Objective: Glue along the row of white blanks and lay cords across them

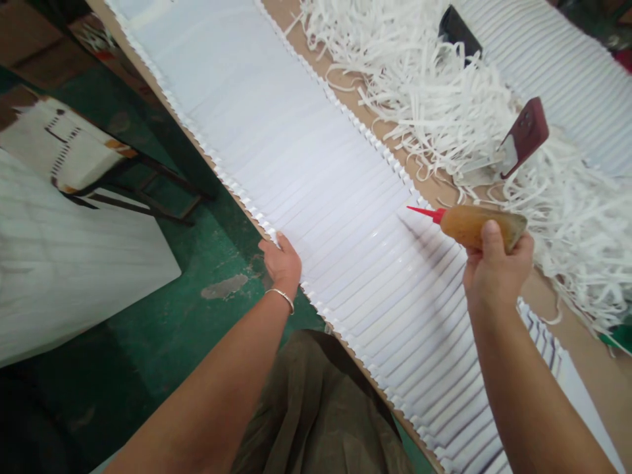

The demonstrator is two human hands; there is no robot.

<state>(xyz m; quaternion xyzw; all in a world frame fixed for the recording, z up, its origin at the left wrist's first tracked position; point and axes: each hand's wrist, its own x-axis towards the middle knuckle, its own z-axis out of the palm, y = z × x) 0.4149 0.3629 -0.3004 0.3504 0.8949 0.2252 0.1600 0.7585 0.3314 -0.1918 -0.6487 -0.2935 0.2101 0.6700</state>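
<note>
A long brown table (pixel 597 375) runs diagonally over a green painted floor (pixel 197 316). It is covered near its edge by a long row of overlapping white paper sheets (pixel 316 164), fanned like shingles. Beyond the row lies a loose heap of white paper strips (pixel 444 92). A dark red phone (pixel 526 135) is propped in the heap and a black phone (pixel 459 31) sits farther back. A second row of white sheets (pixel 553 59) lies past the heap.

The person's right hand (pixel 496 266) is closed around an amber plastic glue bottle (pixel 469 225), thumb on top and fingers wrapped beneath. The bottle is held level over the far side of the near row, and its red pointed nozzle (pixel 424 212) aims left just above the paper.

The left hand (pixel 281 260), a thin silver bangle (pixel 281 296) at its wrist, rests at the table's near edge with fingers bent onto the border of the sheets. Whether it pinches a sheet cannot be told.

A white board (pixel 64 276) stands on the floor at left.
</note>
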